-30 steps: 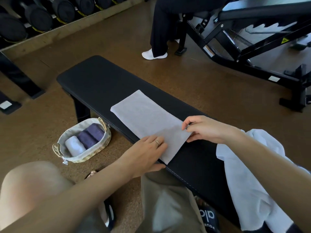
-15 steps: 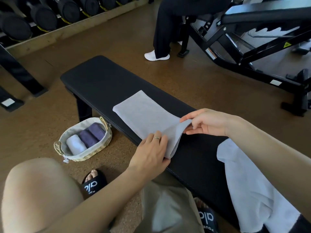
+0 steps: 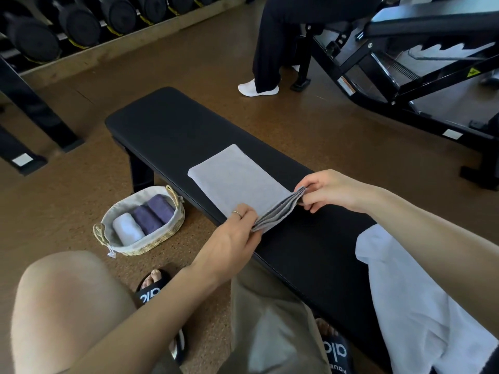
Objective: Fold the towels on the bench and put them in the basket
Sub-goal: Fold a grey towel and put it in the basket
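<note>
A light grey towel (image 3: 237, 176), folded into a long strip, lies across the black bench (image 3: 172, 122). My left hand (image 3: 232, 238) pinches the near corner of its near end, and my right hand (image 3: 329, 190) pinches the other corner, so the layered end is lifted off the bench. A white towel (image 3: 421, 306) lies unfolded on the bench at the right, partly under my right forearm. The woven basket (image 3: 162, 233) stands on the floor left of the bench, holding a white rolled towel (image 3: 127, 230) and two purple ones (image 3: 154, 211).
My knees and black slides are at the near edge. Another person's leg and white shoe (image 3: 256, 89) stand beyond the bench. A black exercise machine (image 3: 405, 76) fills the right back, a dumbbell rack (image 3: 81, 25) the left back.
Both hands have taken the towel's near end by its corners and raised it from the bench, moving it toward the far end. The camera view has shifted slightly.
</note>
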